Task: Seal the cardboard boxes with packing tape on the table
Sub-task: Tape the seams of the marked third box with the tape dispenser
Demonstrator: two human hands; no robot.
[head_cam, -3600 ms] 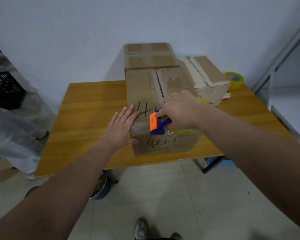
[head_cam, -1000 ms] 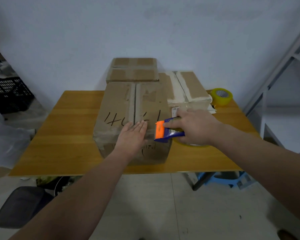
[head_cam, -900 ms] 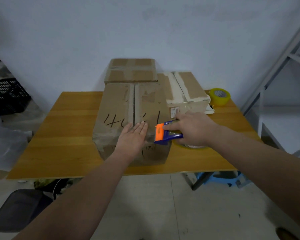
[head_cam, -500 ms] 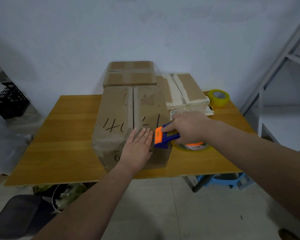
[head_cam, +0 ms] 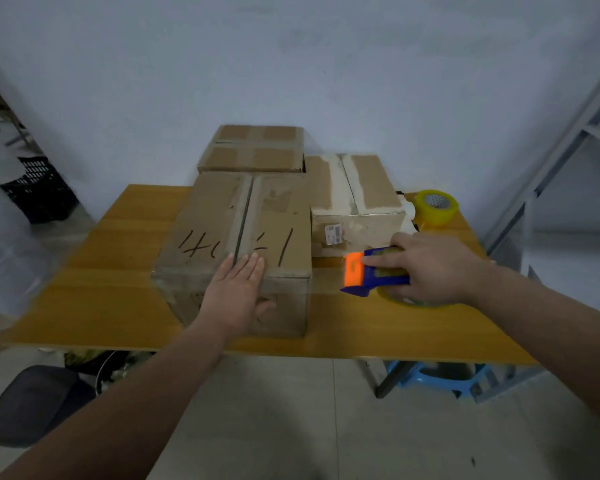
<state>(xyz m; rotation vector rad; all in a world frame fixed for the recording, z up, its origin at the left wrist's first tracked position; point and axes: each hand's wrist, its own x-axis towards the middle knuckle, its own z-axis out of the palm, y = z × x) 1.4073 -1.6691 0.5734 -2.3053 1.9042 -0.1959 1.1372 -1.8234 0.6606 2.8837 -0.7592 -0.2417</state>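
Orange at the blade guard and blue in the body, the tape dispenser (head_cam: 374, 271) has drawn clear of the front box (head_cam: 278, 216). Half a second ago it sat at that box's right near corner, just beside the left hand; it is now out over the counter (head_cam: 118, 271), to the right of the box. The right hand (head_cam: 430, 268) is curled round it, above its yellowish roll. The left hand (head_cam: 238, 292) lies flat with fingers straight and together on the box's near top edge, across the centre seam, thumb down the front face. The box is scuffed brown cardboard with black handwritten strokes. Behind stand a rear box (head_cam: 257, 150) and a right box (head_cam: 371, 181) with white strips. A spare yellow tape roll (head_cam: 435, 206) sits beyond.
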